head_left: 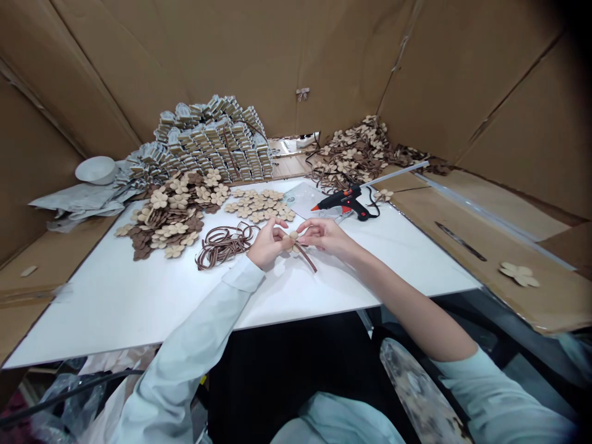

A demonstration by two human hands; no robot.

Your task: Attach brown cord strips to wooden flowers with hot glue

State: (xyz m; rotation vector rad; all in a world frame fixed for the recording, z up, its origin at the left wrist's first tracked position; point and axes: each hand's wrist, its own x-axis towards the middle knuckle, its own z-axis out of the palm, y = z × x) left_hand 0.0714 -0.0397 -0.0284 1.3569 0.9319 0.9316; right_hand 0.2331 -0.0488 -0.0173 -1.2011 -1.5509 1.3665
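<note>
Both hands meet over the white board [152, 302]. Between my fingertips is a small beige flower [295, 237] with a brown ribbon strip [307, 258] trailing from it toward me. My left hand [271, 242] pinches the flower from the left side. My right hand [330, 237] closes its thumb and index finger at the flower's right edge, by the ribbon. Just left of my left hand lies a loose tangle of brown ribbon strips [222, 245]. Beige flowers [261, 205] lie spread out behind my hands. A black glue gun [345, 198] with an orange tip rests behind my right hand.
A mixed pile of brown and beige flowers [169, 216] sits at left, another pile [356, 148] at back right. Stacked small packets [213, 142] rise at the back. A white bowl [97, 169] stands far left. Tweezers [460, 240] and one flower [518, 274] lie on cardboard at right.
</note>
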